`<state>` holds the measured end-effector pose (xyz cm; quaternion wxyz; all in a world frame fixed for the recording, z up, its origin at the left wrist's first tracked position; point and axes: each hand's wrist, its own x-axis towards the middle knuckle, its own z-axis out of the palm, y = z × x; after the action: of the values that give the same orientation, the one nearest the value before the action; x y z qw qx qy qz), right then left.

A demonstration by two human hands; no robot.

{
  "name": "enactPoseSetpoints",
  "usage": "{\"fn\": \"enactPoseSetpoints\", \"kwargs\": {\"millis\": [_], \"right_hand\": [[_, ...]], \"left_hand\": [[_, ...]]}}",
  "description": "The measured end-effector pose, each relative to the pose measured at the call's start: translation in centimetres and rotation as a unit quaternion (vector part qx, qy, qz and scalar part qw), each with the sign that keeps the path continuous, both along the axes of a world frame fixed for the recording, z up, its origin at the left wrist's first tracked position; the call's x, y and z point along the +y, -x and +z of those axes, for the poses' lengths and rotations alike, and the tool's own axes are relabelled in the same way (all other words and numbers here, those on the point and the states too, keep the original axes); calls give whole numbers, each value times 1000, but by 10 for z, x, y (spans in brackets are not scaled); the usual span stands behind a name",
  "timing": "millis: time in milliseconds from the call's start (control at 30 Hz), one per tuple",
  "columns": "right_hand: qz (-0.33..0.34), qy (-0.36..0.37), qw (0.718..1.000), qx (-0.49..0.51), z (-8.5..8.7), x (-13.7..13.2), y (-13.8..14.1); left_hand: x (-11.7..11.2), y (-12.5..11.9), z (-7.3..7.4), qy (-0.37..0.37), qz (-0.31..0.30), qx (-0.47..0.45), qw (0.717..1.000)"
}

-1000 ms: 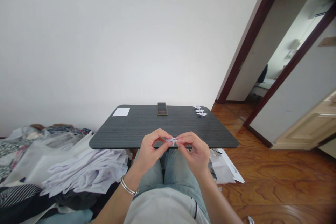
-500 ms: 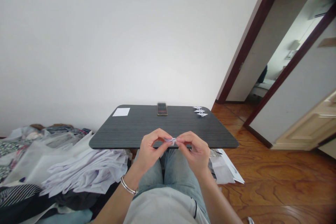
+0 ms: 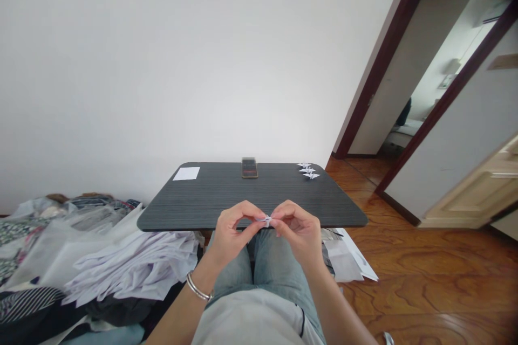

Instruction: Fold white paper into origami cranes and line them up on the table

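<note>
A tiny folded white paper piece (image 3: 266, 220) is pinched between the fingertips of both my hands, held over the near edge of the dark table (image 3: 210, 202). My left hand (image 3: 232, 229), with a silver bracelet on its wrist, grips the paper's left end. My right hand (image 3: 297, 229) grips the right end with its fingers curled tight. Both hands hover above my knees in blue jeans.
On the table's far edge stand a phone (image 3: 250, 167), a white paper sheet (image 3: 186, 173) at the left and three small paper cranes (image 3: 308, 171) at the right. Piled white sheets and clothes (image 3: 121, 264) lie at the left, papers (image 3: 348, 261) on the wooden floor, an open doorway at the right.
My right hand's fingers have curled in tighter on the paper piece, and both hands have shifted very slightly upward. The view has tilted a little.
</note>
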<state>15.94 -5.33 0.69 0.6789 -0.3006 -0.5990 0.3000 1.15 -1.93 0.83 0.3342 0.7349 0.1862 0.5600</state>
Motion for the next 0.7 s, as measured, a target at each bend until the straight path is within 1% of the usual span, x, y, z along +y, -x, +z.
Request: {"fn": "enactPoseSetpoints", "kwargs": {"millis": [300, 467, 600, 700], "right_hand": [[-29, -23, 998, -56, 2, -2, -5], [-29, -33, 998, -49, 2, -4, -3], [-22, -44, 998, -25, 2, -4, -1], [-30, -42, 999, -16, 1, -5, 1]], "left_hand": [[2, 2, 0, -33, -17, -4, 999], [2, 2, 1, -18, -14, 5, 1000], [1, 1, 1, -3, -34, -11, 999], [0, 0, 1, 17, -41, -18, 999]]}}
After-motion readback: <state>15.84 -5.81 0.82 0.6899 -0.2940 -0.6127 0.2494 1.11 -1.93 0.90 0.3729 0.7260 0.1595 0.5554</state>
